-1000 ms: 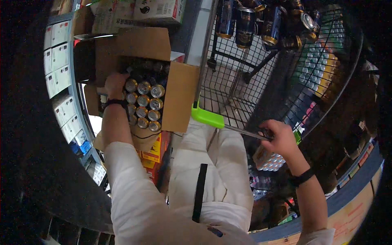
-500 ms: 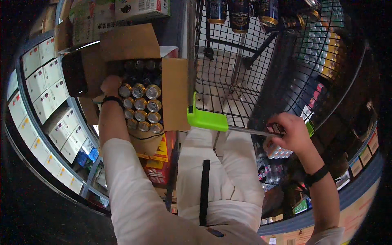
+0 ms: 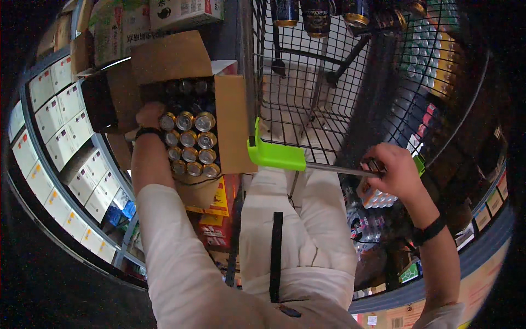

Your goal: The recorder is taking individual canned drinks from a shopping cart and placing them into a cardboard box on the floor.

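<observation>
My left hand rests at the left inner side of an open cardboard box, next to the gold-rimmed cans standing upright inside. Its fingers point down and are mostly hidden, so whether they hold anything does not show. The box holds several rows of cans; the far part is dark. My right hand is closed around the metal handle bar of a wire shopping cart. A bright green plastic piece sits at the bar's left end.
Dark cans with gold rims lie in the cart's far end. White boxes fill the shelves at left. More cartons stand behind the open box. Canned drinks and shrink-wrapped bottles are stacked at right.
The cart's handle has shifted slightly, its green end a little left and farther away. My right hand stays on the bar; my left hand remains at the box's left side.
</observation>
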`<state>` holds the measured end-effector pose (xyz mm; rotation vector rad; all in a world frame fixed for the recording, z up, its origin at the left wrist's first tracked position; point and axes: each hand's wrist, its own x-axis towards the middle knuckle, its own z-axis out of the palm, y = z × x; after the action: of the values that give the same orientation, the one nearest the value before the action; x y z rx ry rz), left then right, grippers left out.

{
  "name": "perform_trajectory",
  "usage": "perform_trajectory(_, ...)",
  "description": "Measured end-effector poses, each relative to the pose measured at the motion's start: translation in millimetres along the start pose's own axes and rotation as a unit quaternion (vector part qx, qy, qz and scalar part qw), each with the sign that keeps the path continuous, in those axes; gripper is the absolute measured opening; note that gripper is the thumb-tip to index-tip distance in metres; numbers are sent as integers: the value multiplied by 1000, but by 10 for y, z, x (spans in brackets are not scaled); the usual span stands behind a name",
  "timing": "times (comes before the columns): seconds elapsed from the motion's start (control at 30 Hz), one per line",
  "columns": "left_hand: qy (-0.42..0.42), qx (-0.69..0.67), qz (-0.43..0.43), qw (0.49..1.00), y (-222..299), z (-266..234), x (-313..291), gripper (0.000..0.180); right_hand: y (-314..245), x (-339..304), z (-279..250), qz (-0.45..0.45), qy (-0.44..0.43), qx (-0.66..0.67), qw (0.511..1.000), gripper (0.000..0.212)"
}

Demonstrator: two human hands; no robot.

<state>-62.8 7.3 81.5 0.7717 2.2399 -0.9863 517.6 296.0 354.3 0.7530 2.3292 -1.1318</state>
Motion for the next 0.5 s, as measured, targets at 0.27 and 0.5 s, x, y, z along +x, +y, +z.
perform_trajectory(0.27,99,21,33,994,-192,141,86,37,64,-20,73,4,-2,7,1000,54)
perform_trajectory(0.5,151,-133,-48,978,-1,-439,12,33,-25,20,-40,-5,4,22,1000,48)
